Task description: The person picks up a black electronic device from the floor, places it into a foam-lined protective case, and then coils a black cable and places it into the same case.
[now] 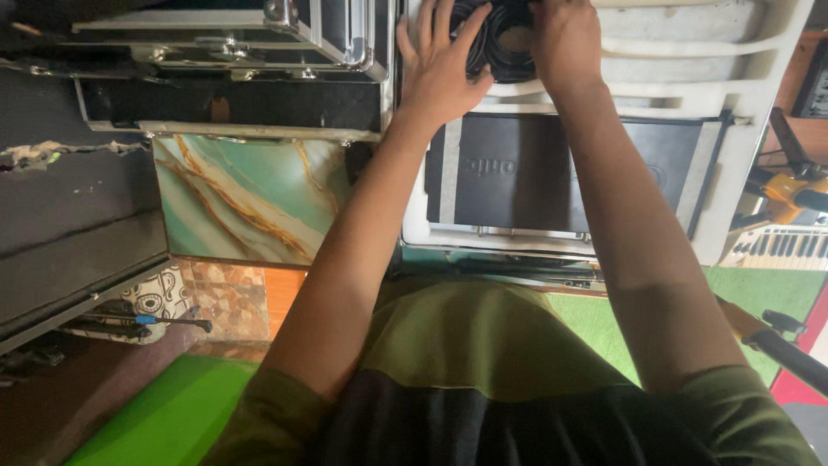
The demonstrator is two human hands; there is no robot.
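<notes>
Your left hand (440, 60) has its fingers (470, 30) spread wide apart, the fingertips resting on a bundle of coiled black cable (500, 43) at the top of the view. Your right hand (565, 39) lies on the same coil from the other side, its fingers curled down over the loops; they run past the top edge, so you cannot tell how firmly they grip. The cable sits on the back part of a white plastic chair (690, 52). Nearer to you on the chair seat, between your forearms, lies a flat black case (517, 168) with pale grey side strips. To your left stands a metal-edged flight case (241, 52), and below it a green marbled panel (250, 194) with gold veins. At the far right edge a small keyboard (780, 246) with white keys shows beside an orange object (789, 194).
</notes>
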